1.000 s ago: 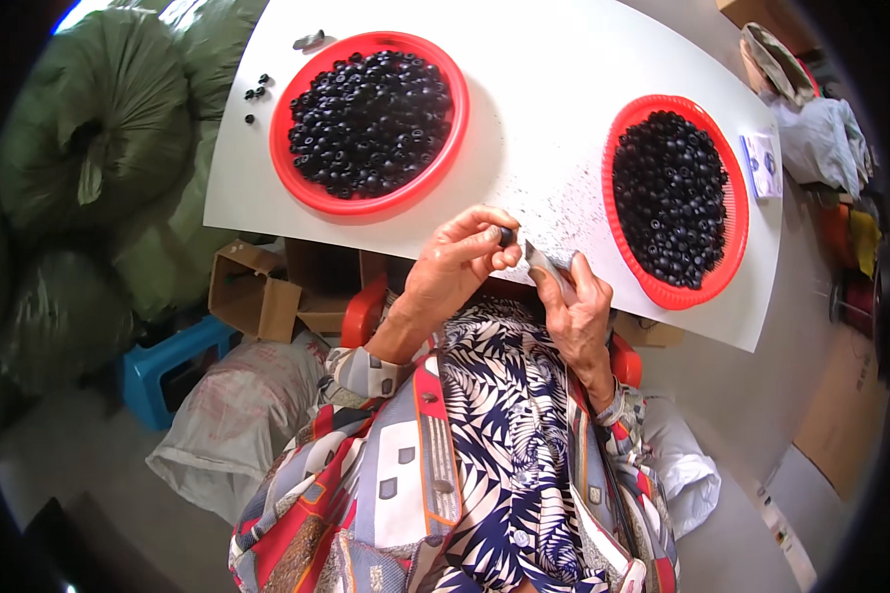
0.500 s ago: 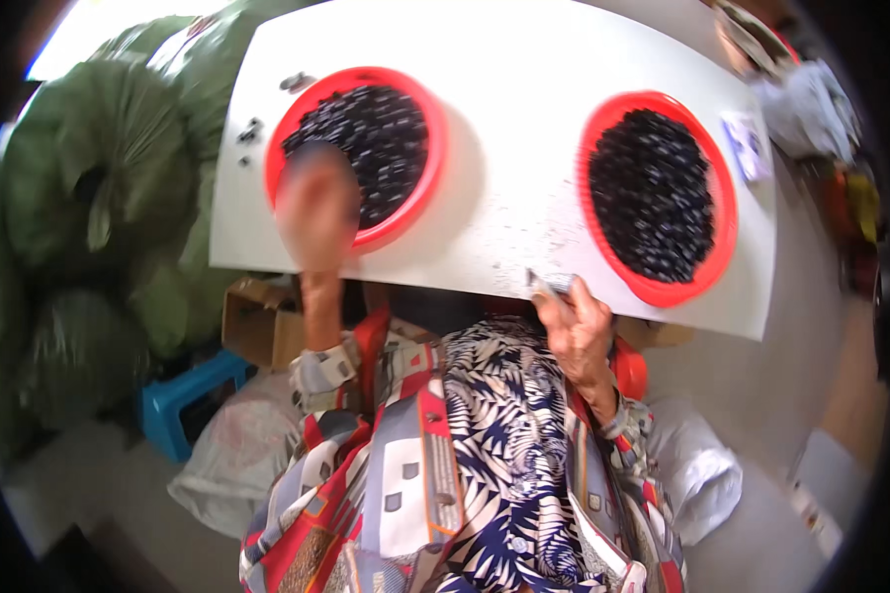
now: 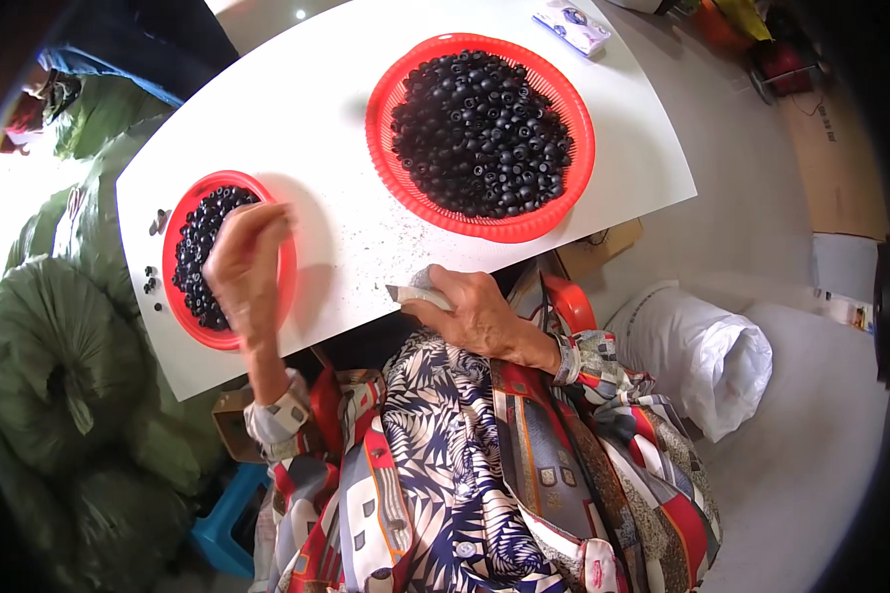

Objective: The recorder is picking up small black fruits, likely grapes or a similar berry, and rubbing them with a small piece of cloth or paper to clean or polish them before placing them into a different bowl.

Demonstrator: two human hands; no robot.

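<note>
My left hand hovers over the left red basket, fingers bunched above the small black round pieces inside it; whether it holds one I cannot tell. My right hand rests at the near edge of the white table, closed on a small grey blade-like tool whose tip points left. A second, larger red basket heaped with the same black pieces sits farther along the table, to the right.
Several loose black pieces lie on the table left of the small basket. Green sacks pile up at left. A white sack sits at right, a blue stool and cardboard box below the table.
My left hand left the right hand at the table edge and reached out over the left basket. The view swung, so both baskets shifted in the picture. My right hand kept its tool.
</note>
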